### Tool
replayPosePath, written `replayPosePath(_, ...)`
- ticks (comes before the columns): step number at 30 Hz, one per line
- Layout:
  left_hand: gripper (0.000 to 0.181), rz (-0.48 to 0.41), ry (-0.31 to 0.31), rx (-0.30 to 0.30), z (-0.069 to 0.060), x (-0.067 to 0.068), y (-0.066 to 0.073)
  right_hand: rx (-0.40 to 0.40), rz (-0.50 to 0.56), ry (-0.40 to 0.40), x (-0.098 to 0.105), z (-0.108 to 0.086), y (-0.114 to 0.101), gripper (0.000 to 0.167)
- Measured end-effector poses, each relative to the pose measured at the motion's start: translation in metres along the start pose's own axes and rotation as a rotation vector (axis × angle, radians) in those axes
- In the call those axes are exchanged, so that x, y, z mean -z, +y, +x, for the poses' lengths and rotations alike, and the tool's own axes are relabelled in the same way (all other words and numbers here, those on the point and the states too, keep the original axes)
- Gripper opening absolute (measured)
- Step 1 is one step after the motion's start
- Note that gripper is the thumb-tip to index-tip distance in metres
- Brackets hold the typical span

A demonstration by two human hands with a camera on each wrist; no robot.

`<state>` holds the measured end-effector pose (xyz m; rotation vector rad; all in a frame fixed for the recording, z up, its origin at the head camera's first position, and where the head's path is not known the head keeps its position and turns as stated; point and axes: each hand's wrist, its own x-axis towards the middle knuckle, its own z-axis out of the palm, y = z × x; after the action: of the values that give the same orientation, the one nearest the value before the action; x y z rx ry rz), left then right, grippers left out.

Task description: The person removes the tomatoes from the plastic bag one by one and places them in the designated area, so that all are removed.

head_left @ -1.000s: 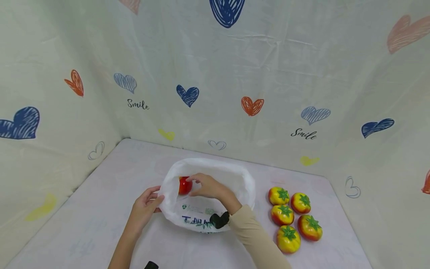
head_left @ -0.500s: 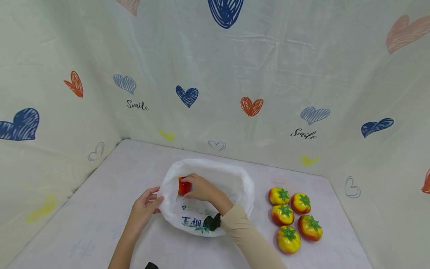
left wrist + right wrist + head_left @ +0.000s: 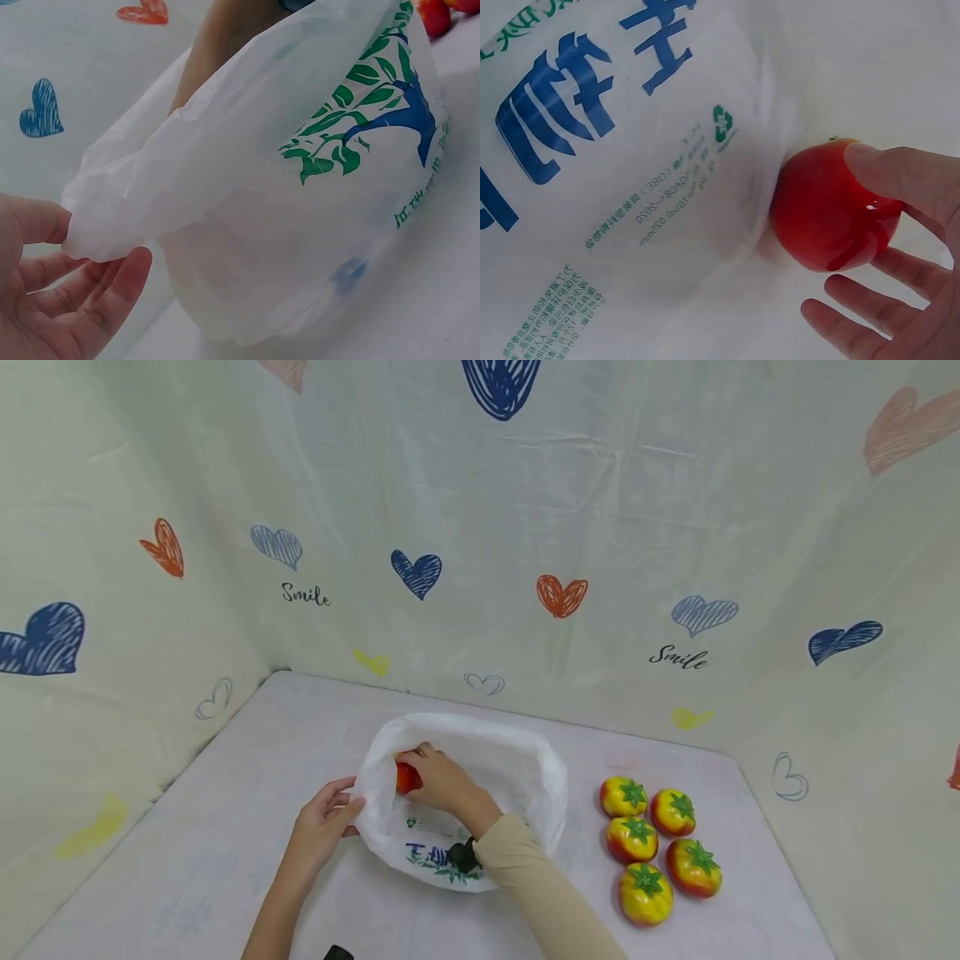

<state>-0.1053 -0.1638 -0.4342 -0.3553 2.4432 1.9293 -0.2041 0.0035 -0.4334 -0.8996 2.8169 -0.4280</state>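
A white plastic bag (image 3: 555,777) with blue and green print stands with its mouth wide. My left hand (image 3: 321,822) pinches its rim at the left side; in the left wrist view thumb and fingers (image 3: 129,274) take the folded edge between them. Inside the bag, my right hand (image 3: 447,785) holds a glossy red tomato (image 3: 407,778), apparently artificial, close to the left wall. From the right wrist view, the thumb lies on the tomato (image 3: 829,210) and a finger bends against its far side, while other fingers spread below it.
Several yellow-and-red tomatoes (image 3: 646,894) with green star-shaped tops sit on the white table (image 3: 187,860) right of the bag. A curtain (image 3: 480,502) printed with hearts hangs behind and at the sides. Black wrist straps (image 3: 462,857) are partly visible.
My right hand has reached further left and deeper into the bag, its fingers now closed around the tomato, which shifted slightly left. The left hand has stayed at the rim.
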Motion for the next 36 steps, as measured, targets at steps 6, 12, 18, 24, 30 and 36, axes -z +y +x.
replayPosePath(6, 0.04, 0.004, 0.001, -0.012, -0.002, 0.0, 0.0, -0.082, 0.051, -0.025, -0.004, 0.004, -0.002, 0.053)
replayPosePath(12, 0.04, 0.015, 0.001, -0.007, -0.002, 0.0, 0.001, -0.136, 0.12, -0.034, -0.007, 0.005, 0.002, 0.054)
replayPosePath(18, 0.04, 0.011, 0.001, -0.005, -0.001, 0.0, 0.001, -0.139, 0.151, -0.059, -0.006, 0.004, 0.006, 0.05)
replayPosePath(24, 0.04, 0.004, 0.002, -0.022, -0.002, 0.0, 0.003, -0.134, 0.184, -0.068, -0.003, 0.001, 0.013, 0.046)
replayPosePath(30, 0.039, 0.014, 0.0, -0.013, -0.001, 0.0, 0.002, -0.114, 0.248, -0.087, -0.001, -0.005, 0.022, 0.045)
replayPosePath(36, 0.039, 0.015, -0.001, -0.02, 0.0, 0.0, 0.002, -0.065, 0.349, -0.092, 0.007, -0.015, 0.029, 0.045)
